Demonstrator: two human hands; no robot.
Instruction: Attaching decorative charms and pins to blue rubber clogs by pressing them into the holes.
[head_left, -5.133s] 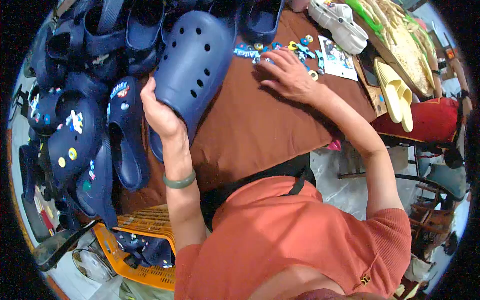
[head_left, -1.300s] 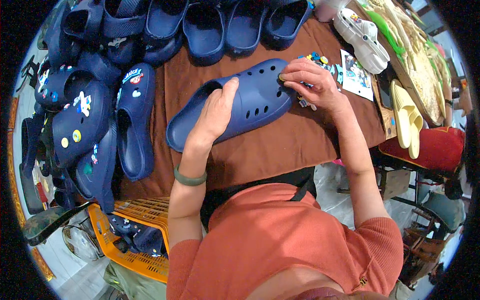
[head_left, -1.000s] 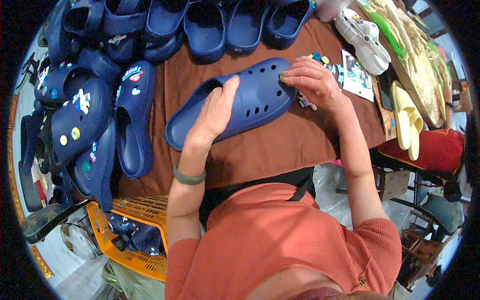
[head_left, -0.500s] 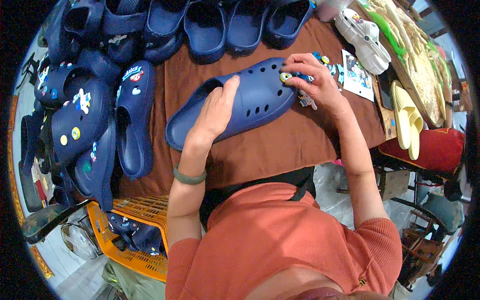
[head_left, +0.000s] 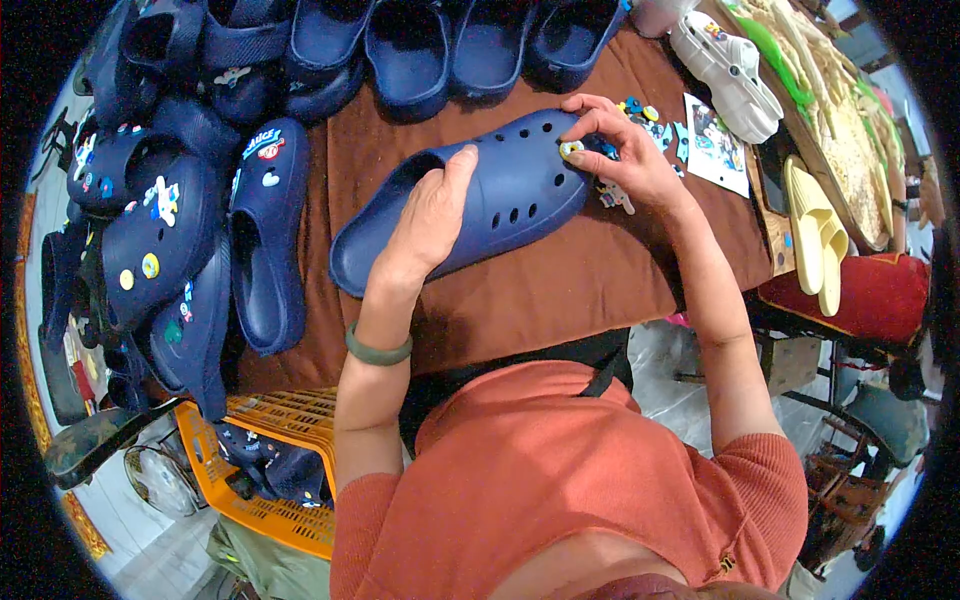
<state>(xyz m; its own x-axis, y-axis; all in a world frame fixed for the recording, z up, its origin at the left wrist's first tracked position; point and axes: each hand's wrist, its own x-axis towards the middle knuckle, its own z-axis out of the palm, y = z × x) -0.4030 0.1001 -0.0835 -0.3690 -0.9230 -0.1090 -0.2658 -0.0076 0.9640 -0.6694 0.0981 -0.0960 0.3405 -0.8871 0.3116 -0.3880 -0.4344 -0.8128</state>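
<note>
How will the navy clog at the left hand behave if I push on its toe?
The navy clog will probably flex yet spring back: its pierced upper holds a smooth dome. It looks like moulded foam, so likely light for its size. Over the brown cloth, its long shape would probably slide or pivot rather than roll.

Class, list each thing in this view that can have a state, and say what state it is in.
Blue clog: sole down, visible holes bare.
Yellow-and-white charm: at the clog's toe; seating unclear.
Left hand: against the clog, fingers partly hidden.
Right hand: thumb and finger pinching the charm.
Orange crate: open-topped, holding decorated dark-blue clogs.
White clog: charms fitted.
Yellow slippers: paired.
</note>
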